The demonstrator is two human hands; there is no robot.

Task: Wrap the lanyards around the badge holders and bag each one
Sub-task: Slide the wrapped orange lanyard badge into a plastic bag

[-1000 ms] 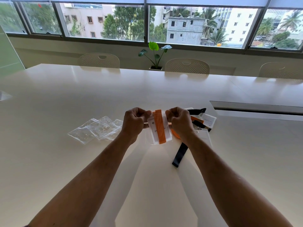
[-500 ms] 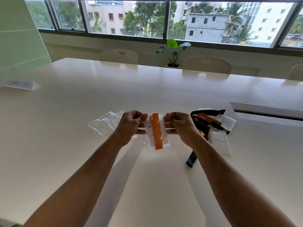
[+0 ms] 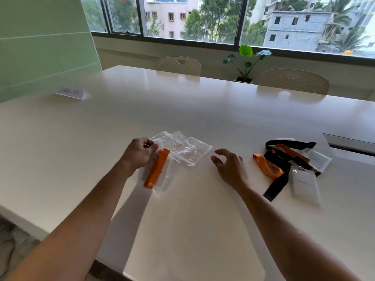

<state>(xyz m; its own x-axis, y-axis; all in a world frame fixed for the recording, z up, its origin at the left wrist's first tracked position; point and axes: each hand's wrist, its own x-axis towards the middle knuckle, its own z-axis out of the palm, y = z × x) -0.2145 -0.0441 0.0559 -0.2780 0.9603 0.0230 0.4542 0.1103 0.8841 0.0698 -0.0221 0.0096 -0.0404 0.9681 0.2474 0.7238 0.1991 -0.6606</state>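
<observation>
My left hand pinches the top corner of a clear bag that holds a badge holder wrapped in an orange lanyard; the bag hangs tilted just above the white table. My right hand hovers empty to the right of it, fingers loosely spread. Several empty clear bags lie just behind the hands. To the right lies a heap of orange and black lanyards with clear badge holders attached.
A small name card stands at the table's far left. Two chairs and a potted plant are along the far edge under the window. A recessed slot runs in the table at the right.
My right hand has let go of the bagged badge and drawn away to the right. My left hand has carried the bag leftward, beside the empty bags. The view has turned left.
</observation>
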